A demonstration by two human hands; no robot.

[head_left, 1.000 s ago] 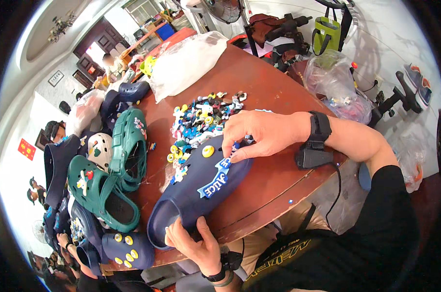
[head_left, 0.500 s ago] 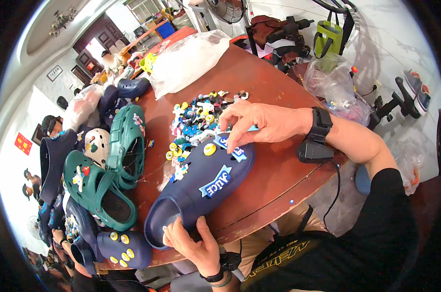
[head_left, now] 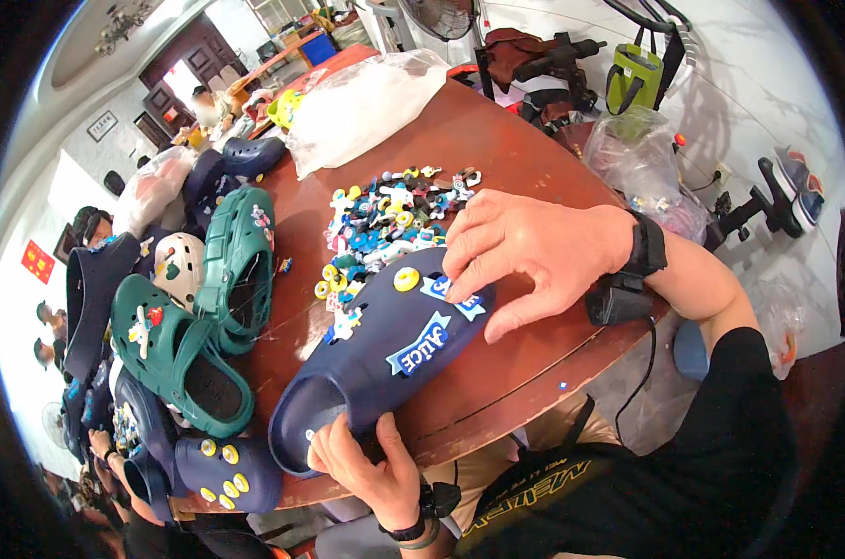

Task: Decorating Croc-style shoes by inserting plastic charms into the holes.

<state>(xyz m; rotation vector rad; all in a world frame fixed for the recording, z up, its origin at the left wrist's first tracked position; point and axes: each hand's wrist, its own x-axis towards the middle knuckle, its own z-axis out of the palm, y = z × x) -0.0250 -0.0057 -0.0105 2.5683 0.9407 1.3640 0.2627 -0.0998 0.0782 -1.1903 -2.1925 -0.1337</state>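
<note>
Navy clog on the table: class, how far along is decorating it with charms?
Done: the navy clog already carries a yellow round charm and a blue lettered badge. In hand: the right hand presses another blue charm onto its top while the left hand grips the heel end. Left: a pile of loose charms lies on the round wooden table.

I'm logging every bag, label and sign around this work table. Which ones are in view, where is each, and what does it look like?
Clear plastic bag: far side of the table, crumpled, whitish.
Second clear bag: right of the table, holding small coloured bits.
Banner-shaped label charm: on the navy clog, blue with white edging.
Red sign: far left wall, roughly square.
Framed sign: back wall, pale with dark frame.
</note>
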